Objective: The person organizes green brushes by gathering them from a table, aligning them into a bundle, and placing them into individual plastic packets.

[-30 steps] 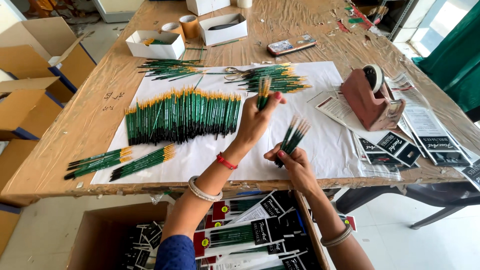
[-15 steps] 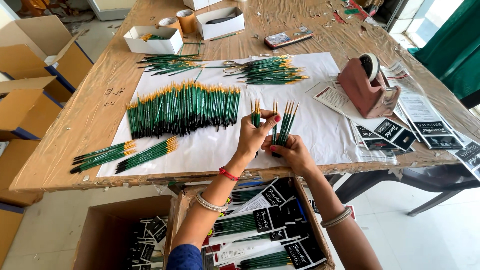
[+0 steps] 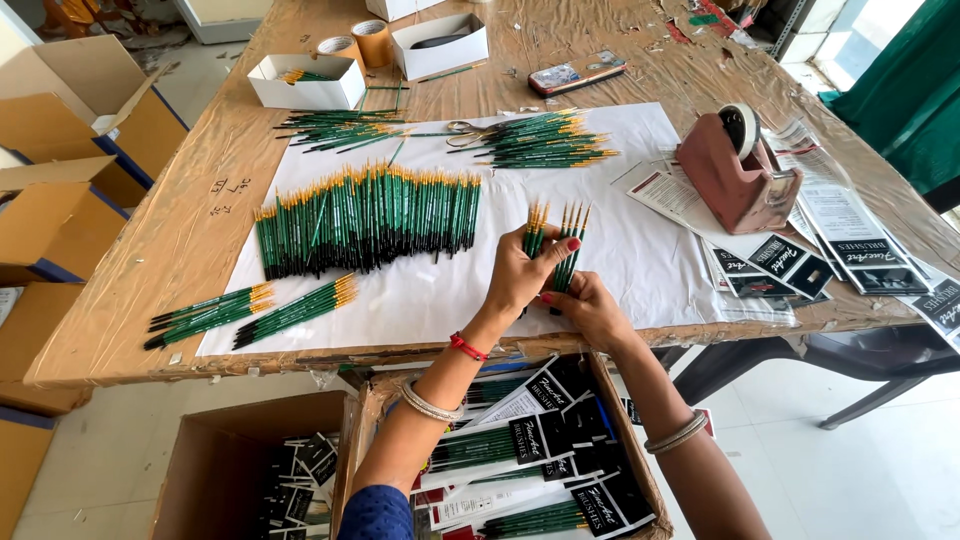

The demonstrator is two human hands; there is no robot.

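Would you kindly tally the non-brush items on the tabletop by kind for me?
Open white cardboard boxes: 2
Rolls of brown packing tape: 2
Reddish-brown tape dispenser: 1
Pair of metal scissors: 1
Flat phone in patterned case: 1
Total: 7
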